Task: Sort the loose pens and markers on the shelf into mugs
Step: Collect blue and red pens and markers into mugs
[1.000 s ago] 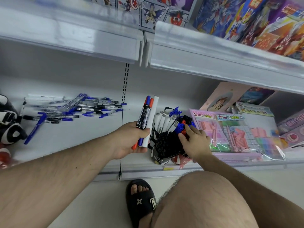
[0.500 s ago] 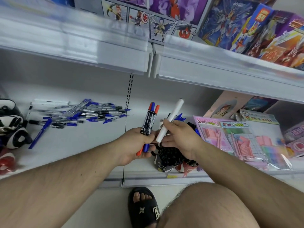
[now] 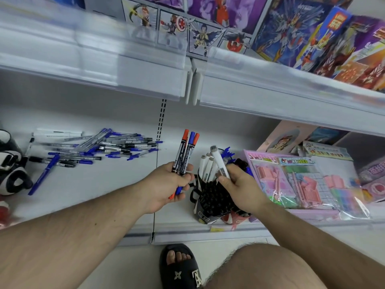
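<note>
My right hand point(image 3: 235, 182) pinches a white marker point(image 3: 218, 161) low on its barrel, over the black mug point(image 3: 210, 197); it's light, stiff, slick. My left hand point(image 3: 168, 184) grips three markers point(image 3: 185, 155) mid-barrel. Loose pens point(image 3: 93, 147) lie at ten o'clock.

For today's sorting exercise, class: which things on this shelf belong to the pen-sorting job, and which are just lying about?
Belong to the job:
left hand gripping three markers
right hand holding a white marker
black mug of pens
loose pen pile

Just lying about:
pink toy packs
toy boxes above
black-and-white mugs, far left
</note>
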The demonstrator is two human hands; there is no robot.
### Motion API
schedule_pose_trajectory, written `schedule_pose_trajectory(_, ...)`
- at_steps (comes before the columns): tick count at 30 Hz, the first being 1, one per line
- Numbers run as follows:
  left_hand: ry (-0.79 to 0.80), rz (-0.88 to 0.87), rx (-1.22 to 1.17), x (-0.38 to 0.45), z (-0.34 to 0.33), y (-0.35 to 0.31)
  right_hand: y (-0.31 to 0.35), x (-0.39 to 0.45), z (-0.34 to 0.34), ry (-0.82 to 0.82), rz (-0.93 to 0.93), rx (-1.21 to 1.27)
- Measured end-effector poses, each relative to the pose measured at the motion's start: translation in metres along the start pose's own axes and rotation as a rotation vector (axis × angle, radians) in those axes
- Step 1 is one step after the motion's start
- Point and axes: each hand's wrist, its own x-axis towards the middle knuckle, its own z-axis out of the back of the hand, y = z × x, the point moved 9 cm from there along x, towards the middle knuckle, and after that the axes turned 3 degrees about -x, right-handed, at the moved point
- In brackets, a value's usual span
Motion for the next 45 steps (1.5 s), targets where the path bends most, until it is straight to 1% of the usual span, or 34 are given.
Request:
schedule_pose_trajectory(5, 0.025, -0.015, -0.007, 0.001, -0.004, -0.001, 0.004, 0.0, -0.001, -0.034, 0.029, 0.068)
schedule_pose_trajectory(7, 0.018, -0.015, -0.007, 0.001, -0.003, -0.001, -0.001, 0.004, 0.009, -0.136, -0.026, 0.155)
schedule_pose_trajectory(9, 0.005, -0.012, -0.003, 0.003, -0.001, 0.0, -0.014, 0.007, 0.024, -0.247, -0.131, 0.329)
schedule_pose_trajectory(11, -0.003, -0.011, 0.005, 0.004, 0.002, 0.0, -0.025, 0.011, 0.036, -0.306, -0.199, 0.405)
schedule_pose_trajectory(14, -0.001, -0.01, 0.051, 0.003, 0.006, 0.002, -0.034, 0.021, 0.042, -0.325, -0.228, 0.294)
schedule_pose_trajectory(18, 0.001, -0.01, 0.083, 0.003, 0.009, 0.002, -0.045, 0.047, 0.026, -0.249, -0.291, 0.144)
schedule_pose_trajectory(21, 0.003, -0.013, 0.084, 0.002, 0.012, 0.001, -0.05, 0.066, 0.009, -0.181, -0.34, 0.144)
schedule_pose_trajectory(24, 0.011, 0.0, 0.102, 0.002, 0.018, 0.001, -0.052, 0.075, 0.003, -0.194, -0.386, 0.124)
schedule_pose_trajectory(29, 0.018, 0.031, 0.15, 0.0, 0.029, 0.003, -0.058, 0.087, -0.002, -0.192, -0.392, 0.054)
schedule_pose_trajectory(31, 0.015, 0.033, 0.16, 0.0, 0.033, 0.002, -0.057, 0.09, -0.004, -0.182, -0.371, -0.03)
schedule_pose_trajectory(32, 0.014, 0.034, 0.161, 0.0, 0.035, 0.002, -0.052, 0.09, -0.002, -0.215, -0.343, -0.089)
schedule_pose_trajectory(33, 0.015, 0.034, 0.163, 0.001, 0.036, 0.001, -0.045, 0.09, 0.001, -0.27, -0.279, -0.17)
schedule_pose_trajectory(34, 0.016, 0.033, 0.163, 0.001, 0.037, 0.001, -0.035, 0.089, 0.003, -0.318, -0.171, -0.28)
schedule_pose_trajectory(35, 0.017, 0.033, 0.161, 0.001, 0.038, 0.001, -0.023, 0.089, -0.002, -0.316, -0.052, -0.411)
schedule_pose_trajectory(36, 0.018, 0.034, 0.159, 0.001, 0.039, 0.001, -0.014, 0.09, -0.012, -0.251, 0.042, -0.539)
schedule_pose_trajectory(37, 0.019, 0.035, 0.156, 0.001, 0.04, 0.001, -0.011, 0.091, -0.026, -0.14, 0.089, -0.653)
schedule_pose_trajectory(39, 0.021, 0.04, 0.143, 0.0, 0.041, 0.001, -0.02, 0.091, -0.051, 0.068, 0.089, -0.806)
schedule_pose_trajectory(40, 0.023, 0.045, 0.131, 0.0, 0.041, 0.001, -0.023, 0.091, -0.059, 0.128, 0.082, -0.853)
schedule_pose_trajectory(42, 0.031, 0.051, 0.1, -0.002, 0.04, 0.0, -0.024, 0.09, -0.066, 0.189, 0.076, -0.908)
schedule_pose_trajectory(45, 0.065, 0.054, 0.021, -0.008, 0.039, -0.002, -0.003, 0.094, -0.057, 0.186, 0.081, -0.899)
